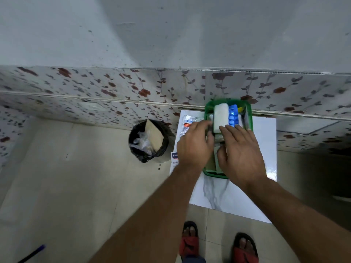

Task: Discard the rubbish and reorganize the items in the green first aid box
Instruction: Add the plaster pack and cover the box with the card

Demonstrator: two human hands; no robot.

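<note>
The green first aid box (248, 112) sits on a white marble-look table (266, 145) against the tiled wall. Inside it a white gauze roll (220, 115) stands beside a blue blister pack (233, 116). My left hand (193, 145) and my right hand (239, 150) both reach into the box, fingers spread over flat packets in its middle. Whether either hand grips a packet is hidden by the fingers. A silver blister strip (187, 123) and a white plaster packet with a blue label (174, 158) lie on the table left of the box.
A black-lined bin (148, 141) with a brown card piece and clear plastic stands on the floor left of the table. My feet in red sandals (218, 245) show below. A blue pen (32, 253) lies at the bottom left.
</note>
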